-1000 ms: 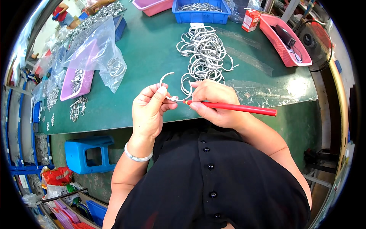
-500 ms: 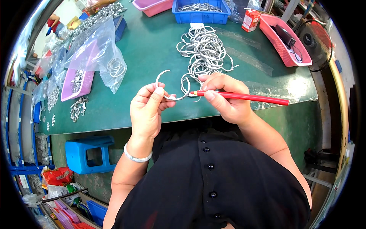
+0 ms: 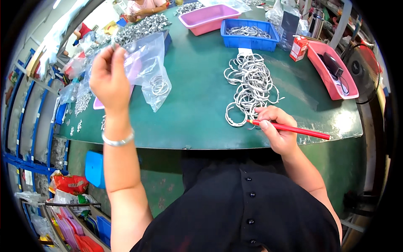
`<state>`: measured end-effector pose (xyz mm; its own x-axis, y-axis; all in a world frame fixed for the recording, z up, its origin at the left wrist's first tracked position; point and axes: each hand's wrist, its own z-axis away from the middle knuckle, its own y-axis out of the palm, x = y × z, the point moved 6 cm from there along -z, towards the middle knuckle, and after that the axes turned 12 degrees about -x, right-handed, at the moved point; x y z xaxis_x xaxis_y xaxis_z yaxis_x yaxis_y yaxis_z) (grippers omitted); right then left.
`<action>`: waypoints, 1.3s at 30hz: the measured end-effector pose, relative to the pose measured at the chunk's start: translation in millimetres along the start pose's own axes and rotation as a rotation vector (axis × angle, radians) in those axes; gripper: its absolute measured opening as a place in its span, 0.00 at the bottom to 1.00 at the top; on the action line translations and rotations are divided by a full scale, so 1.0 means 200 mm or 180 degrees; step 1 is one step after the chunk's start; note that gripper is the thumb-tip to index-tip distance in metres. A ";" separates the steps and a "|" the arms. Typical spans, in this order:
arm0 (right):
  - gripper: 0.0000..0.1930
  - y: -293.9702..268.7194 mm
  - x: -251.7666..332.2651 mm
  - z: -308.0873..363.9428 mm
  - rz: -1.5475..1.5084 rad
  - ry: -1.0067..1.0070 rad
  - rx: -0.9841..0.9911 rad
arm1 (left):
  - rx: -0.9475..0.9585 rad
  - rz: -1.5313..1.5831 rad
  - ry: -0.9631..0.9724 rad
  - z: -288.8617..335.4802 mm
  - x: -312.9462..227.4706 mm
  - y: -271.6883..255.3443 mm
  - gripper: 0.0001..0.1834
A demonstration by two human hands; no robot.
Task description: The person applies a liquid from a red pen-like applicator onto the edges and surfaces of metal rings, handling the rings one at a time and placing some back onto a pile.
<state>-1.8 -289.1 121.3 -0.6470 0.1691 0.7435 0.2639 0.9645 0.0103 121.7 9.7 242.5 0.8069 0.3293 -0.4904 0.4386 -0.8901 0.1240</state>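
Note:
My left hand (image 3: pixel 110 80) is raised at the left, over the clear plastic bag (image 3: pixel 152 63). Its thumb and fingers are pinched together; motion blur hides what, if anything, is between them. A slim red pencil-shaped tool (image 3: pixel 300 130) with a yellowish end is gripped in my right hand (image 3: pixel 280 128), close to the table's front edge. That yellowish end points left at a silvery metal ring (image 3: pixel 228 119) at the near end of the ring pile. More silvery rings (image 3: pixel 254 77) lie tangled beyond it on the green table (image 3: pixel 197 105).
A blue tray (image 3: pixel 250 44) of rings and a pink tray (image 3: pixel 210 20) stand at the back. At the right are a red carton (image 3: pixel 299 48), a pink basket (image 3: pixel 323 84) and a fan (image 3: pixel 363 75). Metal parts (image 3: pixel 145 29) heap at the far left; a person (image 3: pixel 145 6) sits beyond.
My left hand has swung up and left from the open metal ring it held by the right hand. The view has shifted, so the table sits lower and farther right. My right hand keeps the red tool.

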 end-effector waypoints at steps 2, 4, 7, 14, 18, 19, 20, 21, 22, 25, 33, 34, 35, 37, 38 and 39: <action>0.02 0.00 0.00 0.00 -0.0023 -0.0029 0.0026 | -0.0004 -0.0448 0.0519 -0.16 0.06 -0.04 0.08; 0.02 -0.01 0.00 0.00 -0.0037 -0.0026 0.0017 | 0.0491 -0.1149 0.0868 -0.24 0.12 -0.02 0.09; 0.03 -0.04 -0.01 0.00 0.0059 -0.0078 -0.0086 | 0.1556 -0.2137 0.0976 -0.24 0.24 0.03 0.11; 0.03 -0.12 -0.05 0.00 0.0361 0.0060 -0.0248 | 0.1187 -0.1944 0.1339 -0.01 0.10 0.15 0.11; 0.04 -0.12 -0.05 0.01 0.0237 0.0167 -0.0318 | 0.2164 -0.0961 0.0724 0.46 0.04 0.35 0.10; 0.04 -0.12 -0.06 0.02 0.0263 0.0180 -0.0327 | 0.2574 -0.0990 0.0283 0.60 0.07 0.40 0.11; 0.05 -0.12 -0.06 0.03 0.0274 0.0218 -0.0291 | 0.2946 -0.1000 -0.0148 0.72 0.11 0.44 0.13; 0.05 -0.12 -0.07 0.03 0.0287 0.0252 -0.0254 | 0.3196 -0.0942 -0.0470 0.83 0.16 0.46 0.14; 0.05 -0.13 -0.08 0.04 0.0313 0.0291 -0.0225 | 0.3356 -0.0927 -0.0831 0.91 0.19 0.50 0.15; 0.06 -0.13 -0.06 0.04 0.0257 0.0290 -0.0307 | 0.3485 -0.0845 -0.1201 1.05 0.24 0.58 0.13; 0.07 -0.19 -0.10 0.10 0.0271 0.0581 -0.0368 | 0.3490 -0.0513 -0.2206 1.08 0.24 0.56 0.08; 0.07 -0.20 -0.12 0.10 0.0263 0.0612 -0.0340 | 0.3420 -0.0397 -0.2336 1.06 0.22 0.55 0.08; 0.07 -0.20 -0.13 0.11 0.0252 0.0642 -0.0308 | 0.3373 -0.0293 -0.2533 1.06 0.20 0.53 0.07; 0.09 -0.20 -0.14 0.10 0.0002 0.0706 -0.0388 | 0.3188 -0.0074 -0.2983 1.03 0.15 0.49 0.06; 0.11 -0.19 -0.14 0.10 -0.0124 0.0738 -0.0426 | 0.3086 0.0035 -0.3207 1.03 0.14 0.47 0.05; 0.13 -0.19 -0.14 0.10 -0.0249 0.0770 -0.0465 | 0.2967 0.0275 -0.3478 1.04 0.14 0.45 0.05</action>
<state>-7.4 -325.7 86.2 -0.4846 0.0251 0.8744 0.3315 0.9303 0.1570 102.0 -126.5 60.9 -0.0724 0.2429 -0.9674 -0.3539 -0.9131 -0.2028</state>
